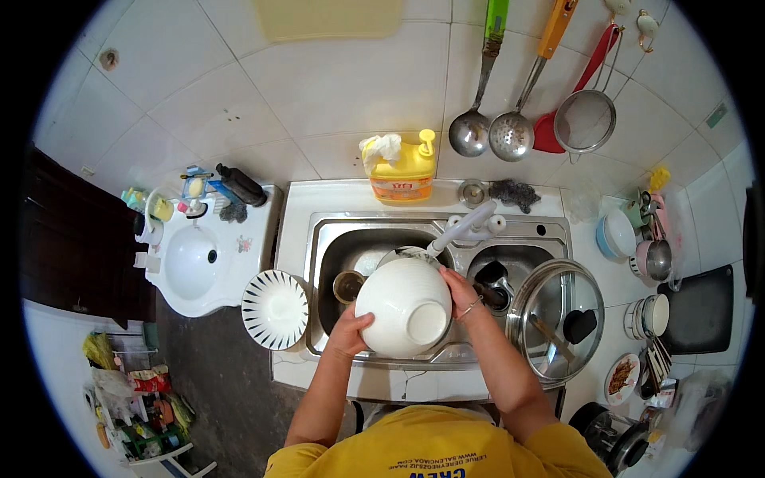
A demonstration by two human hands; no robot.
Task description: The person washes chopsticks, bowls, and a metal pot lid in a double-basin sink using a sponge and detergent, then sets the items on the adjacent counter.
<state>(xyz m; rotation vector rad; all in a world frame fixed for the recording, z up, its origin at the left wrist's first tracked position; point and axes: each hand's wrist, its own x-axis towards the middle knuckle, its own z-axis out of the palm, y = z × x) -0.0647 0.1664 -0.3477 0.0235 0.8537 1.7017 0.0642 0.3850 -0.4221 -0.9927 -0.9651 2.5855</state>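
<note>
Both hands are holding the big white bowl (pixel 403 307) upside down over the sink (pixel 335 239), the left hand (pixel 349 331) gripping its near left rim and the right hand (pixel 460 291) its far right rim.

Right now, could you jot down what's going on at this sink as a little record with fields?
Place: steel double sink against a white tiled wall
Left hand: grips the lower left rim of a large white bowl
Right hand: fingers on the bowl's right rim
Bowl: held bottom up, over the left basin
Tap: white, spout pointing toward the bowl
Left of sink: striped plate on the counter
Right basin: partly covered by a glass lid
Behind sink: yellow soap bottle
On wall: ladles and a strainer
</note>
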